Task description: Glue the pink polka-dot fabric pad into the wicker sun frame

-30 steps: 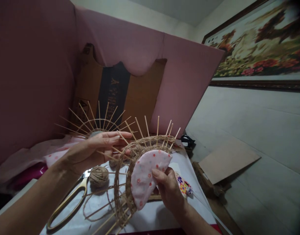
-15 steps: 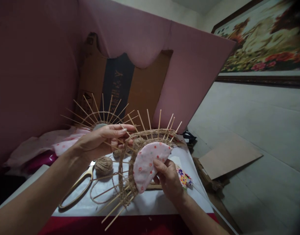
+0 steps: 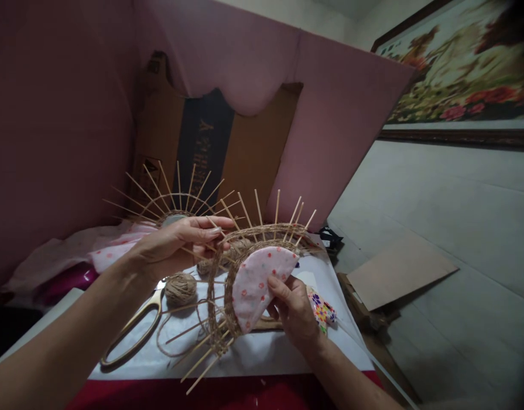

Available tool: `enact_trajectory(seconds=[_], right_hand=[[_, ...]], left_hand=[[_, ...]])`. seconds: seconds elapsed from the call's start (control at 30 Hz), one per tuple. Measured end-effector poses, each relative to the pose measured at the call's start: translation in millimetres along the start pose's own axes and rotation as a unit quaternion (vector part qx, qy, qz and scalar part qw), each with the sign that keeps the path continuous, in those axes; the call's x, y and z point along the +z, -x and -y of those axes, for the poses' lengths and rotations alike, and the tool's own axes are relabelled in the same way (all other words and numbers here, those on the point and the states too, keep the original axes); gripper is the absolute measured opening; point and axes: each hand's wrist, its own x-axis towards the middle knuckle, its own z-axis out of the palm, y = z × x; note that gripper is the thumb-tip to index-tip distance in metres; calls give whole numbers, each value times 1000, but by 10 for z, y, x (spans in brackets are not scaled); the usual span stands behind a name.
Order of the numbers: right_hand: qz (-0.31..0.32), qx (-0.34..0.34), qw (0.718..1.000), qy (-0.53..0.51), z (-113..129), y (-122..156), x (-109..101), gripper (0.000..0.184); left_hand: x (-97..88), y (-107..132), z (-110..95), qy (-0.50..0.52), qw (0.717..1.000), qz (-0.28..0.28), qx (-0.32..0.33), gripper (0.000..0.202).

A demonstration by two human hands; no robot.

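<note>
- Woven half-circle (image 3: 230, 290) sits between my two hands, above the table (image 3: 345, 347). Patterned cloth (image 3: 253, 287) faces me, twine bands around its curve, sticks (image 3: 278, 208) poking outward.
- Right hand (image 3: 297, 310): closed in a pinch on the straight side of the cloth, thumb on the front, other fingers behind.
- Left hand (image 3: 183, 242): partly open, fingers reaching to the upper left rim, among the sticks. Can't tell if thumb and finger actually grip one.
- Ball of twine (image 3: 180, 290) below the left hand, scissors (image 3: 158, 300) just beside it.
- Second woven piece (image 3: 172, 218) behind the left hand, which hides its lower part from me.
- More twine shows behind the half-circle, mostly covered.
- Flowery item (image 3: 322, 307) right of the right hand; can't make out what it is.
- Pink panel (image 3: 339, 114) and cardboard (image 3: 257, 154) stand at the back.
</note>
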Motion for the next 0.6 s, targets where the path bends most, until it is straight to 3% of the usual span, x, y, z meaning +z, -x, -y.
enact_trajectory(seconds=[0.2,0.37,0.5,0.6], right_hand=[[0,-1,1000,9,-22,-28,4,33],[-57,-1,988,146,-22,-86,-46,53],[-165,-121,938,280,96,-69,-72,54],[-133,-268,867,400,293,-62,-7,31]], left_hand=[[-53,-16,11,5,1000,6,1,26],[-116,-25,-2,-13,1000,3,0,28],[-141,-48,-1,-29,1000,-12,2,26],[-143,-63,12,-51,999,-9,-5,26]])
